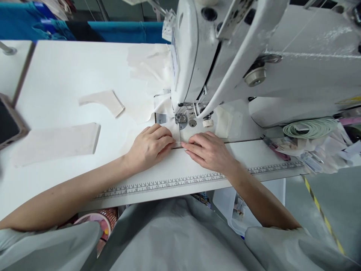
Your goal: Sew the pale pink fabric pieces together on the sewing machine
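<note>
A white sewing machine stands over the table, its presser foot just beyond my hands. White fabric lies at the foot and runs back on the left of it. My left hand has its fingers bent and pressed together on the near edge of this fabric. Close to its right, my right hand pinches at the fabric's right edge with thumb and fingertips. A small gap separates the two hands. The fabric edge between them is thin and partly covered by the fingers.
Left on the table lie a curved white piece and a stack of rectangular pieces. A dark device sits at the far left. Snips, coiled green cord and scraps are at the right. A ruler strip follows the front edge.
</note>
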`<state>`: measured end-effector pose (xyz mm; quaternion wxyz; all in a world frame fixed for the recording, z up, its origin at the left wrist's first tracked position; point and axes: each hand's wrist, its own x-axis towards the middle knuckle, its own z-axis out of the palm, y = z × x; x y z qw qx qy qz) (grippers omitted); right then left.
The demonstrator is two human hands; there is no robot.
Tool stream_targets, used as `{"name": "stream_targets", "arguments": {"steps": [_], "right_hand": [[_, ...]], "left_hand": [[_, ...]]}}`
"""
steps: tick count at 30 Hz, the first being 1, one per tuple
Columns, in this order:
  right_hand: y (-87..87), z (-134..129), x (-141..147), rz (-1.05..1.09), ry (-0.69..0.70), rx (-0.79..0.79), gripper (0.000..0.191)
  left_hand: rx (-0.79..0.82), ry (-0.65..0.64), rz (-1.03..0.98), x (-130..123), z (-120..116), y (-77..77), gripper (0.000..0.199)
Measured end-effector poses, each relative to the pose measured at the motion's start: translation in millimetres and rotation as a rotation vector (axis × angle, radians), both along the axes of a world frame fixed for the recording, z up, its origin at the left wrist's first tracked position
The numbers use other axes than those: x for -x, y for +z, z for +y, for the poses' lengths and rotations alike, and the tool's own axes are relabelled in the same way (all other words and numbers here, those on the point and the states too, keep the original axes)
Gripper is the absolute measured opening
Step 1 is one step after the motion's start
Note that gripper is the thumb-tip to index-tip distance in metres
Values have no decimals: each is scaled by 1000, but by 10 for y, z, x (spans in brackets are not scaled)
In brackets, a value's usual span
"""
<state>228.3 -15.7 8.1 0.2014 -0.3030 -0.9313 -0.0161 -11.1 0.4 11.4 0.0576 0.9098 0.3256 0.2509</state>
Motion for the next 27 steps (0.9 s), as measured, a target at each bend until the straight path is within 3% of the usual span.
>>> {"name": "stream_targets", "arguments": {"steps": [13,27], "right_hand": [[27,-13,50,-106,-27,-45,27],[49,-73,60,-137,-43,36,22]], "left_hand": [[68,20,-132,-6,26,-29,16],[-230,-29,80,-12,-30,-33,13]]}}
